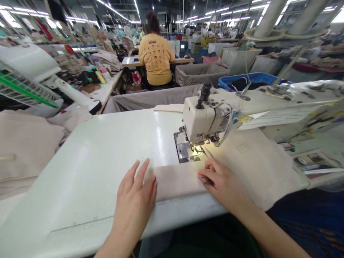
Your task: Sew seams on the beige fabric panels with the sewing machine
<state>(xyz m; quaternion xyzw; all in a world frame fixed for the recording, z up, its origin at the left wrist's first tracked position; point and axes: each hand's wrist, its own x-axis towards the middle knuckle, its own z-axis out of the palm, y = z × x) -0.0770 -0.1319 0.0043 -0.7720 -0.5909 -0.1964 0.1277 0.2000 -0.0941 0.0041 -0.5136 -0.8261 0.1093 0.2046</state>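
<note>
A folded beige fabric piece (177,181) lies along the table's front edge, just before the needle area of the sewing machine (201,118). My left hand (137,197) rests at its left end, fingers spread and thumb against the fabric. At the other end is my right hand (221,179), its fingers closed by the fabric's edge. Two thin pointed metal blades, which look like thread snips (209,152), stick out from that hand toward the presser foot; their handles are hidden. The lit metal needle plate (185,150) sits just beyond the fabric.
A larger beige fabric panel (252,157) spreads under the machine arm at right. More beige fabric (27,143) is stacked at left, below a white lamp-like fixture (29,64). Ahead, a person in a yellow shirt (156,59) sits beyond grey cloth bins (199,73) and a blue basket (258,77).
</note>
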